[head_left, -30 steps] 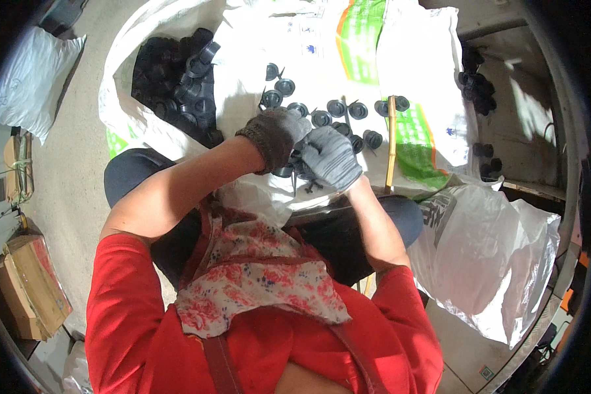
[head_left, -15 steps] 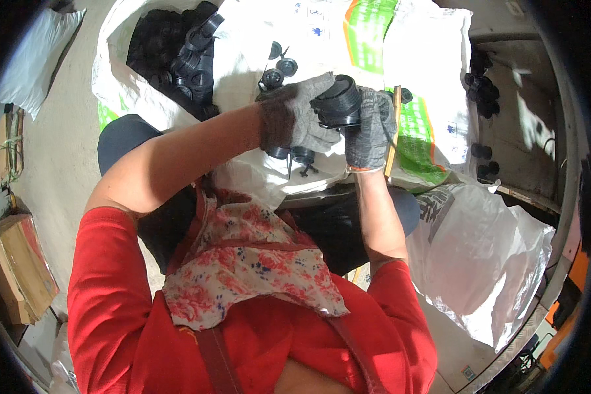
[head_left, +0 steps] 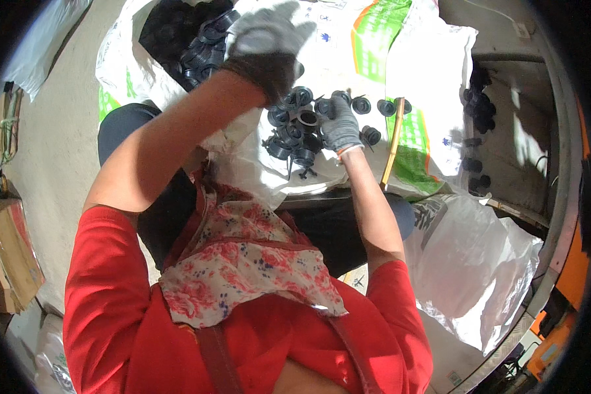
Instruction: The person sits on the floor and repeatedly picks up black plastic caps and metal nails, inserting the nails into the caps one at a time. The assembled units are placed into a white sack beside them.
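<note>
My left hand [head_left: 266, 46], in a grey glove with a dark cuff, is smeared by motion over the white sack cloth, just right of a pile of black plastic caps [head_left: 200, 56]. Its fingers are too blurred to read. Among loose black caps, my right hand [head_left: 341, 128] in a grey glove has its fingers bent down around a black cap [head_left: 324, 107]. To its left lies a cluster of black caps [head_left: 290, 134], some with thin straps. More caps [head_left: 361, 105] lie in a loose row to its right.
An open white sack [head_left: 121, 72] holds the pile at the left. A thin wooden strip [head_left: 393, 148] lies right of my right hand. More black parts [head_left: 482, 108] are at the far right, above a clear plastic bag [head_left: 476, 262]. Cardboard [head_left: 16, 253] stands at the left.
The stack of black caps held between both hands is no longer seen there. My left hand has moved up and left; my right hand has moved down and left onto the loose caps.
</note>
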Available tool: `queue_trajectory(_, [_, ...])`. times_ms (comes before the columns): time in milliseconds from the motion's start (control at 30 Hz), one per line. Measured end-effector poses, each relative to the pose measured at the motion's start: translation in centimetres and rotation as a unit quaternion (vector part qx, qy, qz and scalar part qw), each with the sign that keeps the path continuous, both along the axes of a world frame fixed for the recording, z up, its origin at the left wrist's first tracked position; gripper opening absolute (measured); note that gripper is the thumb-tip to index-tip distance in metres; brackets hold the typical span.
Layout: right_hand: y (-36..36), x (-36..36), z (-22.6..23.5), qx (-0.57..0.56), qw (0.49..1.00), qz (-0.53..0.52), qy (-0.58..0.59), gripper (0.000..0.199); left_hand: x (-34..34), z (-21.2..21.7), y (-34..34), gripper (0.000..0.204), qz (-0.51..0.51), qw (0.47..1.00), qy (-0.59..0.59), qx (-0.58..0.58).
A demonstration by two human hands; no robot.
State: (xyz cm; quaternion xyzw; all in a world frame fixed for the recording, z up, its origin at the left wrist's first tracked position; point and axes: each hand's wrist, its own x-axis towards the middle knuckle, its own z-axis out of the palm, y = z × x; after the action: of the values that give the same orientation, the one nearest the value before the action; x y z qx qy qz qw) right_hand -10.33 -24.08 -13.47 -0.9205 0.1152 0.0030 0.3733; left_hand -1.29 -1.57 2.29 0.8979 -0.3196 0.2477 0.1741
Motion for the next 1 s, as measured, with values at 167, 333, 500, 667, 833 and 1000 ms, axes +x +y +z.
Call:
queue_trajectory(167, [5.5, 2.4, 1.9, -0.197, 0.969, 0.050, 0.143, 0.066, 0.9, 0.4, 0.8, 0.060, 0.081, 0.984, 0.131, -0.093])
queue_trajectory(333, [5.9, 1.8, 0.7, -0.253, 0.934, 0.087, 0.237, 0.039, -0.1, -0.7, 0.5, 0.062, -0.025, 0.981, 0.166, -0.096])
queue_trajectory(500, [3.7, -0.2, 4.4, -0.052, 0.993, 0.043, 0.101, 0.029, -0.4, -0.7, -0.4, 0.057, -0.047, 0.920, 0.344, -0.183])
queue_trajectory(667, [3.4, -2.4, 10.6, -0.038, 0.953, 0.150, -0.260, 0.024, 0.0, -2.0, -1.7, 0.067, -0.172, 0.910, 0.356, 0.127])
queue_trajectory(833, [2.5, -2.7, 12.3, -0.192, 0.909, 0.182, -0.323, 0.040, -2.3, -3.4, -1.0, 0.055, -0.312, 0.445, 0.800, -0.253])
queue_trajectory(1000, [2.5, -1.2, 13.1, -0.209, 0.888, 0.280, -0.300, 0.035, 0.5, -6.4, 0.0, 0.035, -0.290, 0.601, 0.733, -0.132])
